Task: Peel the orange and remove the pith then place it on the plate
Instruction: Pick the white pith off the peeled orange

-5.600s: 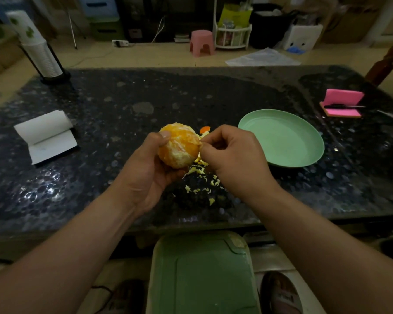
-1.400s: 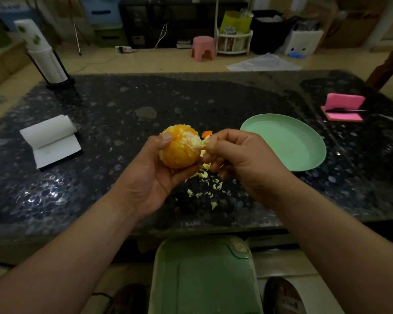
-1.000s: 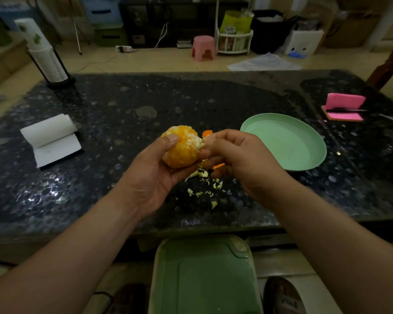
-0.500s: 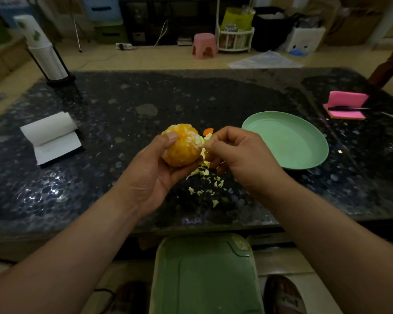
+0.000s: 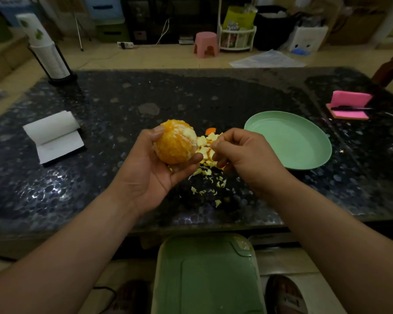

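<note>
My left hand [image 5: 150,171] grips a peeled orange [image 5: 176,142] above the dark stone table [image 5: 123,105], thumb on top and fingers underneath. White pith still shows on the orange's upper right side. My right hand [image 5: 245,155] hovers just right of the fruit with curled fingers, its thumb and forefinger pinching a small bit of pith. A heap of peel and pith scraps [image 5: 208,164] lies on the table under and between the hands. The light green plate [image 5: 288,139] stands to the right with nothing on it.
A white notepad [image 5: 55,134] lies at the left, a stack of paper cups in a holder [image 5: 45,48] at the back left, pink sticky notes with a pen [image 5: 348,105] at the far right. A green stool [image 5: 207,277] stands below the table's near edge.
My right hand has pulled a short way right, away from the orange it was touching. My left hand has kept the fruit in nearly the same place.
</note>
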Demonstrator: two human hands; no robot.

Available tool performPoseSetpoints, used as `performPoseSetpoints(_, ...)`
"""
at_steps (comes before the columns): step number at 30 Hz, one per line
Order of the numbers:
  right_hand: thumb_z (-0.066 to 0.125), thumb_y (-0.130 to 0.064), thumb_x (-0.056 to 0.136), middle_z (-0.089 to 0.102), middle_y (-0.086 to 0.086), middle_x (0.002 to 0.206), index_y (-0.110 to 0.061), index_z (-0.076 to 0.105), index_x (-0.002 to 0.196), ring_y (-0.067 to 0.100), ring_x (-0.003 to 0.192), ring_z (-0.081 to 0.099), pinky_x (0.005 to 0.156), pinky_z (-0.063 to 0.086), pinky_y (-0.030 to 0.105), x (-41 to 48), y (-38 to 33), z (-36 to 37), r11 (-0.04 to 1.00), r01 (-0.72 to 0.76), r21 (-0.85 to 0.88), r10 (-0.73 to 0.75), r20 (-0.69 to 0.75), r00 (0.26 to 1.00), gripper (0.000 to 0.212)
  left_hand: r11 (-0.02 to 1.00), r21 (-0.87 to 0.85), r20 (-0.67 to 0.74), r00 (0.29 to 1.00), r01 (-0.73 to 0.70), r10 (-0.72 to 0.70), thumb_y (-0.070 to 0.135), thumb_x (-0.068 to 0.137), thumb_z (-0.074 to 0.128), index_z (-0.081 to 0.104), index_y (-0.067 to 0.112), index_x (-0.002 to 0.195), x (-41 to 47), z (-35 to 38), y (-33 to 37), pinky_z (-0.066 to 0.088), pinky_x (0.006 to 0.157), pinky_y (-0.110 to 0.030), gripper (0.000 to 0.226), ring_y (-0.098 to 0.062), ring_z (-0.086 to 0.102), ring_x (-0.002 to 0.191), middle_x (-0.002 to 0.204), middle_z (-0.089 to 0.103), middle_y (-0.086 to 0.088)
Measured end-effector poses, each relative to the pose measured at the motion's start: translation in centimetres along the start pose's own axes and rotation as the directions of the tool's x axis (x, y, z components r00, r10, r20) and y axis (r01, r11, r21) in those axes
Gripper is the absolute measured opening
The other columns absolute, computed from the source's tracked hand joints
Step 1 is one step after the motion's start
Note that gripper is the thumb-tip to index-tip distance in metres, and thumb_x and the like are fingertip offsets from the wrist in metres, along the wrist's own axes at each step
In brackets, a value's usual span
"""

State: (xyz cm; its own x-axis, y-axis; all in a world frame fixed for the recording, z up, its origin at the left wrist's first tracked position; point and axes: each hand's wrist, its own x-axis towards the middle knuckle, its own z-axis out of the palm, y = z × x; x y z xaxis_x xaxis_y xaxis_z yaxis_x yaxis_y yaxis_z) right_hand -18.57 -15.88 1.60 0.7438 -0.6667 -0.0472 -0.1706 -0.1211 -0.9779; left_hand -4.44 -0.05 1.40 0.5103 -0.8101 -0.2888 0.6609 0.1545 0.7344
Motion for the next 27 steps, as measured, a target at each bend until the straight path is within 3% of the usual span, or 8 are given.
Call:
performPoseSetpoints(4, 0.071, -0.017, 0.099, 0.075, 0.003, 0.077, -0.012, 0.072, 0.088, 0.014, 0.068, 0.067, 0.060, 0.053, 0.025, 0.3, 0.3, -0.3, 1.000, 0.006, 0.011, -0.005, -0.028, 1.000, 0.012, 0.998, -0.054, -0.034, 0.999, 0.039, -0.041, 0.054, 0.101, 0.049, 0.062, 0.002, 0.140, -0.2, 0.1, 0.3, 0.066, 0.082, -0.038, 0.066, -0.032, 0.074, 0.098, 0.134, 0.069, -0.029)
performPoseSetpoints(7, 0.072, -0.024, 0.101, 0.078, 0.001, 0.081, -0.015, 0.074, 0.091, 0.013, 0.070, 0.070, 0.066, 0.057, 0.031, 0.5, 0.5, -0.7, 0.998, 0.006, -0.060, -0.008, -0.025, 1.000, 0.014, 0.993, -0.118, -0.068, 0.997, 0.025, -0.033, 0.051, 0.099, 0.057, 0.060, 0.003, 0.142, -0.1, -0.2, 0.5, 0.066, 0.078, -0.039, 0.065, -0.034, 0.074, 0.098, 0.136, 0.067, -0.031)
performPoseSetpoints(11, 0.064, -0.026, 0.106, 0.078, -0.008, 0.094, -0.023, 0.079, 0.104, 0.011, 0.085, 0.072, 0.077, 0.058, 0.033, 1.2, 2.0, -0.7, 0.833, 0.077, -0.548, -0.063, 0.045, 0.997, 0.016, 0.995, -0.097, -0.110, 0.994, -0.003, -0.007, 0.044, 0.099, 0.062, 0.059, 0.009, 0.144, 0.3, -0.2, 0.0, 0.066, 0.080, -0.042, 0.057, -0.036, 0.074, 0.100, 0.135, 0.068, -0.023)
performPoseSetpoints(14, 0.067, -0.031, 0.104, 0.073, -0.010, 0.093, -0.024, 0.079, 0.101, 0.015, 0.088, 0.068, 0.070, 0.047, 0.030, 1.1, 2.4, -0.2, 0.696, 0.089, -0.712, -0.071, 0.054, 0.996, 0.014, 0.999, -0.051, -0.114, 0.993, 0.003, -0.009, 0.042, 0.100, 0.062, 0.059, 0.010, 0.143, 0.4, 0.0, -0.3, 0.065, 0.083, -0.044, 0.054, -0.038, 0.073, 0.105, 0.139, 0.066, -0.022)
performPoseSetpoints(18, 0.073, -0.048, 0.096, 0.065, -0.008, 0.082, -0.024, 0.068, 0.082, 0.015, 0.080, 0.060, 0.059, 0.038, 0.030, 0.8, 1.8, 0.3, 0.607, 0.107, -0.788, -0.172, 0.002, 0.985, 0.029, 1.000, 0.025, -0.097, 0.995, 0.018, -0.016, 0.041, 0.093, 0.070, 0.060, 0.012, 0.143, 0.4, 0.2, -0.7, 0.064, 0.080, -0.042, 0.059, -0.040, 0.072, 0.111, 0.138, 0.067, -0.023)
performPoseSetpoints(21, 0.073, -0.032, 0.094, 0.062, -0.006, 0.112, -0.029, 0.072, 0.099, 0.019, 0.107, 0.056, 0.077, 0.044, 0.034, 0.8, 1.6, 0.5, 0.552, 0.170, -0.816, -0.200, 0.069, 0.977, 0.007, 0.996, 0.088, -0.092, 0.996, 0.006, 0.002, 0.036, 0.095, 0.071, 0.063, 0.013, 0.140, 0.4, 0.6, -1.0, 0.065, 0.085, -0.044, 0.051, -0.035, 0.074, 0.111, 0.132, 0.071, -0.018)
performPoseSetpoints(25, 0.070, -0.038, 0.095, 0.064, -0.008, 0.099, -0.027, 0.070, 0.087, 0.020, 0.097, 0.059, 0.075, 0.046, 0.035, 0.5, 1.4, 0.6, 0.600, 0.165, -0.783, -0.201, 0.052, 0.978, 0.014, 0.992, 0.125, -0.102, 0.995, -0.011, 0.024, 0.026, 0.099, 0.065, 0.066, 0.013, 0.130, 0.3, 1.0, -1.3, 0.063, 0.095, -0.048, 0.034, -0.030, 0.074, 0.115, 0.126, 0.075, -0.013)
performPoseSetpoints(27, 0.071, -0.030, 0.093, 0.062, -0.012, 0.103, -0.029, 0.071, 0.099, 0.015, 0.099, 0.059, 0.079, 0.048, 0.034, 0.3, 1.2, 0.5, 0.667, 0.161, -0.727, -0.194, 0.039, 0.980, 0.006, 0.988, 0.149, -0.107, 0.993, -0.031, 0.047, 0.024, 0.101, 0.065, 0.064, 0.011, 0.132, 0.4, 0.9, -1.3, 0.064, 0.091, -0.046, 0.034, -0.030, 0.074, 0.117, 0.129, 0.073, -0.014)
